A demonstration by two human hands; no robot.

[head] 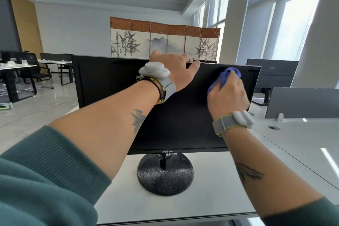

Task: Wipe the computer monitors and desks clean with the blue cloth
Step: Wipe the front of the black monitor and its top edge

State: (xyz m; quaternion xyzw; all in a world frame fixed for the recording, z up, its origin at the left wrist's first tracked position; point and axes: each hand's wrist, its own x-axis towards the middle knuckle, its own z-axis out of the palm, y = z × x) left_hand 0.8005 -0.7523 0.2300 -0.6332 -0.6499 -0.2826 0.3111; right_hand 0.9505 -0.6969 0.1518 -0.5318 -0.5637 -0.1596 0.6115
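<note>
Samsung monitor (110, 88) stood on round base (165, 178), mid desk (211, 198). Left hand (174, 68) gripped its top edge, right of middle. Right hand (229, 95) held cloth (227, 75) against the screen's upper right. Second monitor (273, 75) and partition panel (302, 102) stood right, further back. Folding screen (165, 40) was far behind, office chair (34, 68) far left.

My left grip (174, 71) holds the top of the monitor (110, 82); my right grip (229, 95) presses the cloth (229, 74) to its screen.
</note>
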